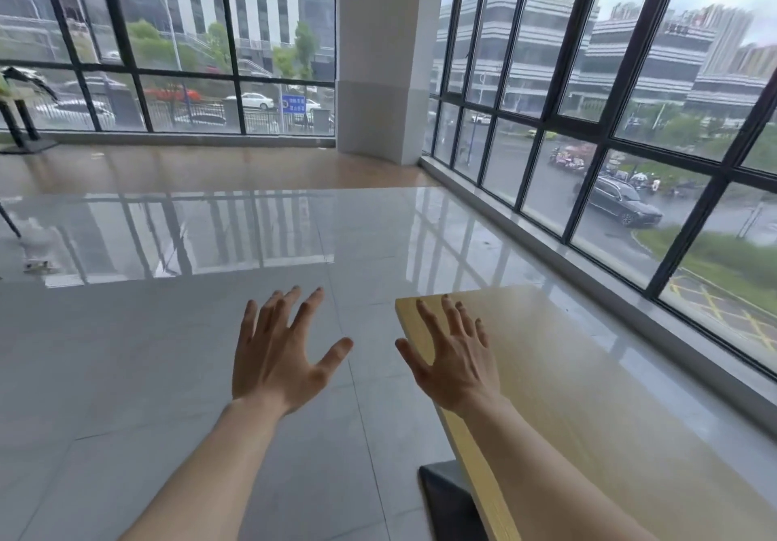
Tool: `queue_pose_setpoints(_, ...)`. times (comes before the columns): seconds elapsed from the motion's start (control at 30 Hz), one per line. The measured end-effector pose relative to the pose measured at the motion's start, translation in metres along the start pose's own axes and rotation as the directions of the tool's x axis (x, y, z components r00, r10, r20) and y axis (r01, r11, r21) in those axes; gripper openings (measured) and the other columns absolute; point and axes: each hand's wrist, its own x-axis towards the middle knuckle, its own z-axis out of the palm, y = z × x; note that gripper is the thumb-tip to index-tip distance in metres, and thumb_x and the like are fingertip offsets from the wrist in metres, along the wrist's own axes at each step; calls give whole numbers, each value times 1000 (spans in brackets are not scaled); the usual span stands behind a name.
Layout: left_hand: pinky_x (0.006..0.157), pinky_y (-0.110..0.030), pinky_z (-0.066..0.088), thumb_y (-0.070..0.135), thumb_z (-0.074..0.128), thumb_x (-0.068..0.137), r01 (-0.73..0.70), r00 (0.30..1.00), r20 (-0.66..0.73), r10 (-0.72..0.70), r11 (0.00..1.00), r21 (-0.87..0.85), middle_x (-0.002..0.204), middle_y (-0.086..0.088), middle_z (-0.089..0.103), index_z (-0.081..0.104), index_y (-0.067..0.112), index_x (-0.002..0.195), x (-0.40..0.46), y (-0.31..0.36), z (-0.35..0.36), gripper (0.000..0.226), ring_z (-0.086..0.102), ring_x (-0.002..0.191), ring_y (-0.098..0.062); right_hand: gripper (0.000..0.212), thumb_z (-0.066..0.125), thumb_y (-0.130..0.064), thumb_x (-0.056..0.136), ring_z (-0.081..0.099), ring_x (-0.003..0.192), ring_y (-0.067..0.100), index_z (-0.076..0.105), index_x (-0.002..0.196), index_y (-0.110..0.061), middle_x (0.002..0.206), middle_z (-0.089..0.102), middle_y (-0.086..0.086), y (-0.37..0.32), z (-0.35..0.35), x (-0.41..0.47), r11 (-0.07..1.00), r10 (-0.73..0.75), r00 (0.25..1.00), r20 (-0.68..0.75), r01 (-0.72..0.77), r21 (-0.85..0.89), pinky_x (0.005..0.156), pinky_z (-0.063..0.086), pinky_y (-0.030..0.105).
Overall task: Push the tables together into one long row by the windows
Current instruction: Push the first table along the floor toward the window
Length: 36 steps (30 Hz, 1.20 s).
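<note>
both my left hand (277, 355) and right hand (456, 355) are spread wide open, holding nothing. right one hovers over the table (588, 372) near its left edge; a push from there, i think, could swing it crooked from the windows (609, 128).

Light wooden table (597, 380) stands alongside the windows (609, 90). Right hand (456, 355), fingers spread, is over the table's left edge; left hand (279, 355), likewise spread, is left of the table, above the floor (168, 330).
</note>
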Motion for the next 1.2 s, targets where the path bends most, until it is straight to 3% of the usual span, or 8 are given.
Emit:
queue_pose_setpoints(0.17, 129, -48, -4, 93, 4, 77, -21, 1000, 13, 21, 999, -37, 169, 0, 25, 22, 39, 161, 169, -63, 45, 101, 15, 158, -22, 83, 20, -83, 94, -5, 162, 23, 2, 164, -44, 176, -3, 1, -34, 27, 175, 999, 37, 999, -18, -37, 27, 131, 0, 46)
queue_pose_setpoints(0.47, 129, -47, -5, 89, 17, 82, -114, 992, 54, 118, 991, -75, 170, 1, 25, 21, 40, 161, 431, -103, 153, 93, 14, 158, -21, 84, 16, -83, 92, -6, 162, 23, 2, 165, -43, 176, -3, 2, -7, 77, 430, 987, 160, 987, -31, -159, 30, 131, -2, 46)
queue_pose_setpoints(0.63, 129, -46, -6, 87, 21, 83, -189, 978, 76, 196, 977, -95, 170, 0, 26, 23, 39, 161, 578, -92, 235, 92, 15, 158, -22, 83, 18, -83, 93, -5, 162, 23, 3, 165, -43, 176, -3, 1, 41, 111, 568, 968, 248, 967, -57, -246, 42, 131, -1, 47)
queue_pose_setpoints(0.87, 130, -50, 1, 88, 22, 84, -317, 941, 86, 328, 940, -128, 167, -4, 33, 28, 37, 159, 771, -40, 307, 91, 25, 155, -27, 81, 21, -81, 95, -6, 162, 23, 4, 165, -42, 176, -1, 1, 117, 102, 729, 932, 363, 927, -95, -358, 66, 131, 1, 47)
queue_pose_setpoints(1.03, 130, -49, 0, 89, 20, 83, -453, 869, 115, 481, 868, -205, 167, -3, 32, 26, 38, 159, 874, 13, 372, 92, 23, 156, -26, 80, 23, -79, 96, -3, 162, 24, 7, 165, -42, 176, 1, 3, 186, 102, 790, 850, 526, 837, -150, -520, 83, 131, 0, 48)
queue_pose_setpoints(1.2, 130, -47, -2, 88, 21, 84, -605, 732, 115, 672, 718, -345, 169, 0, 27, 21, 39, 160, 945, 93, 445, 90, 18, 157, -23, 82, 17, -81, 93, -4, 162, 25, 6, 165, -42, 176, 0, 3, 254, 109, 807, 663, 742, 644, -187, -745, 66, 131, 0, 47)
